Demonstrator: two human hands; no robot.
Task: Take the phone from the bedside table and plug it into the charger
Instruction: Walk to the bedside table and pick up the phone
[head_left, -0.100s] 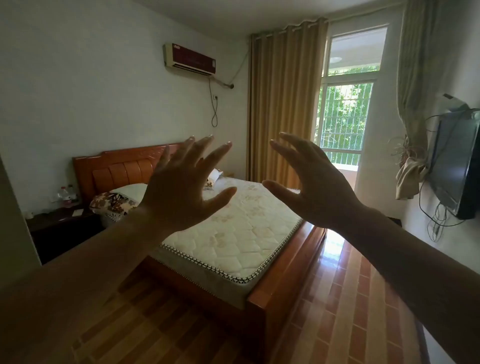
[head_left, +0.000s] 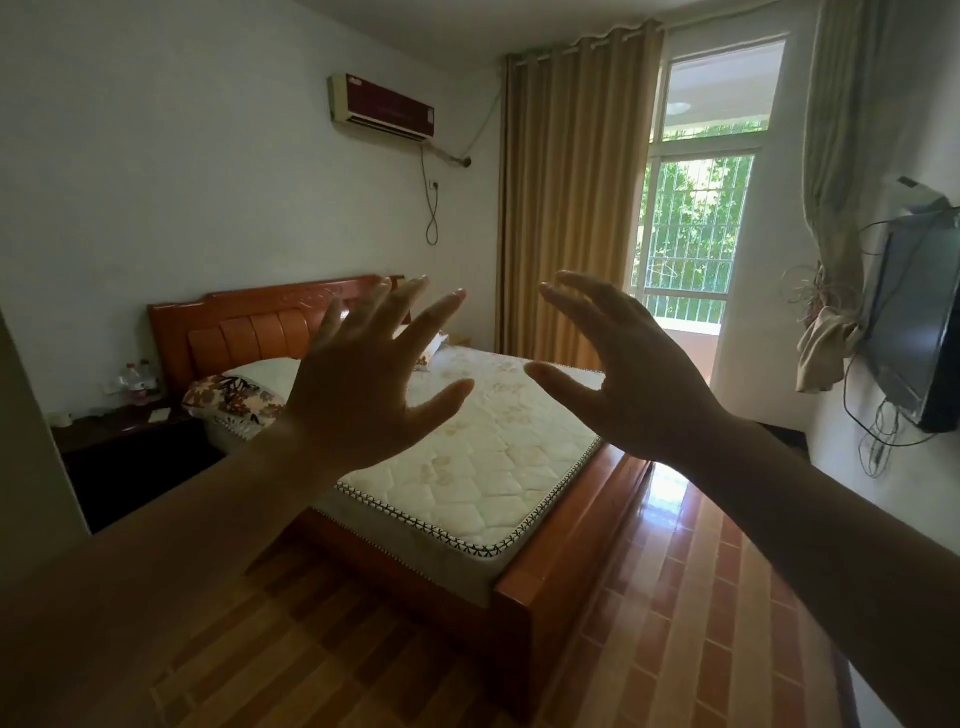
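Note:
My left hand (head_left: 363, 384) and my right hand (head_left: 628, 379) are both raised in front of me with fingers spread, holding nothing. A dark bedside table (head_left: 124, 441) stands far off at the left of the bed. A small pale flat object (head_left: 158, 414) lies on its top; whether it is the phone I cannot tell. Bottles (head_left: 136, 382) stand at the table's back. No charger can be made out from here.
A wooden bed (head_left: 561, 571) with a bare mattress (head_left: 483, 457) and pillows fills the middle of the room. Tiled floor runs along its right side toward the window (head_left: 691, 244). A wall-mounted television (head_left: 914, 322) with hanging cables is at the right.

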